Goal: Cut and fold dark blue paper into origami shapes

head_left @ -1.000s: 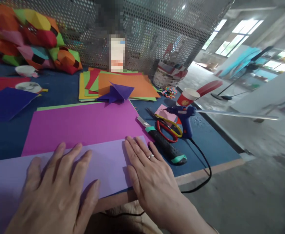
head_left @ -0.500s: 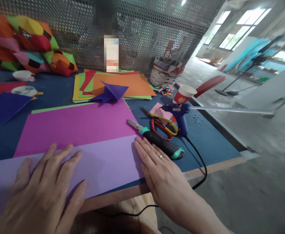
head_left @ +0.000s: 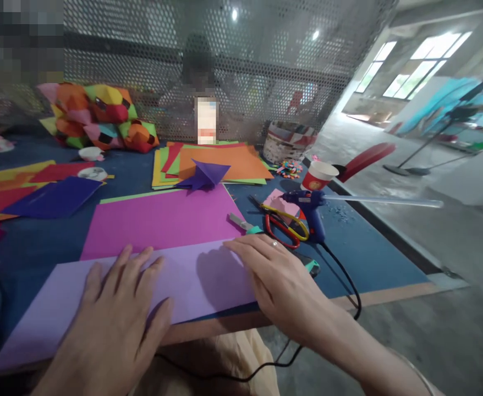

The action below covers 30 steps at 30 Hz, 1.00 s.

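A lavender sheet of paper (head_left: 192, 275) lies along the table's front edge, overlapping a magenta sheet (head_left: 154, 225). My left hand (head_left: 117, 308) rests on the lavender sheet with fingers spread. Over that sheet's right end is my right hand (head_left: 278, 280), fingers stretched out close together and casting a shadow on the paper. Partly hidden behind the right hand lies a utility knife (head_left: 254, 229) with a black and teal handle. Scissors (head_left: 285, 230) with red and yellow handles lie beyond it, beside a blue glue gun (head_left: 313, 214) holding a long clear stick.
A folded purple paper piece (head_left: 208, 175) sits by a stack of coloured paper (head_left: 241, 159). Further back are faceted paper shapes (head_left: 101, 118), a basket (head_left: 289, 140) and a red-and-white paper cup (head_left: 319, 176). The glue gun's black cord (head_left: 346, 275) hangs over the table edge.
The view has swung to the left. My right hand has shifted inward at the sheet's right end and now covers much of the utility knife's handle. My left hand stays on the paper.
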{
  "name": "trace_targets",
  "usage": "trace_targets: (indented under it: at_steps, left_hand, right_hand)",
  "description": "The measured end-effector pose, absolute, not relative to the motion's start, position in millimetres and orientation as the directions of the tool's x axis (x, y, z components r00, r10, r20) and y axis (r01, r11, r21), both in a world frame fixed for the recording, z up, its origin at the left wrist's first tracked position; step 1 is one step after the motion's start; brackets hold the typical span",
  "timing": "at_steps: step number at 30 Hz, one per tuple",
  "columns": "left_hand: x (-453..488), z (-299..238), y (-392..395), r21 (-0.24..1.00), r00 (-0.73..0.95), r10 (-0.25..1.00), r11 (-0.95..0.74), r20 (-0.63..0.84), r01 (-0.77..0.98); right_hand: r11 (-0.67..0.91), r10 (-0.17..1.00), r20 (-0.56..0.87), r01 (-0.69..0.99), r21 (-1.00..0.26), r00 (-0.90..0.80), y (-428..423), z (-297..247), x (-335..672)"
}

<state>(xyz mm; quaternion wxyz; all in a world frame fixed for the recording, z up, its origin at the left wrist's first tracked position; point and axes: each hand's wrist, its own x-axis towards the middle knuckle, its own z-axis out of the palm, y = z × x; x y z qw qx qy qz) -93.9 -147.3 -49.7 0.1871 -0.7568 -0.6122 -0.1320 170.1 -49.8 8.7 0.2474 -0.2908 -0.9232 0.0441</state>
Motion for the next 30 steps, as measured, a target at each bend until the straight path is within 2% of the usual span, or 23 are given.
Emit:
trace_targets:
  at_steps: [4, 8, 13, 20, 24, 30]
  left_hand:
    - [-90, -44, -147, -0.164, 0.222, 0.880, -0.167, 0.420, 0.972]
    - [-84, -38, -147, -0.173, 0.211, 0.877, -0.149, 0.431, 0.974]
    - [-81, -35, -147, -0.127, 0.166, 0.893, -0.124, 0.418, 0.984]
    - [-78, -33, -150, -0.066, 0.129, 0.915, -0.112, 0.382, 0.991]
    - [-76, -31, -152, -0.012, 0.082, 0.942, -0.083, 0.324, 0.996]
    - [-75, -21, -147, 0.055, 0.049, 0.979, -0.061, 0.199, 0.997]
  right_hand:
    - [0.836, 0.548, 0.121, 0.535, -0.124, -0.828, -24, 24, 135]
    - [0.788, 0.615, -0.016, 0.615, -0.037, -0.788, -15, 32, 107]
    - [0.714, 0.700, -0.008, 0.700, 0.026, -0.714, -18, 30, 92]
    - [0.678, 0.734, -0.007, 0.734, -0.043, -0.679, -19, 25, 85]
    - [0.591, 0.803, -0.051, 0.805, -0.056, -0.593, -24, 23, 82]
    - [0.593, 0.805, 0.011, 0.805, 0.007, -0.593, -22, 12, 83]
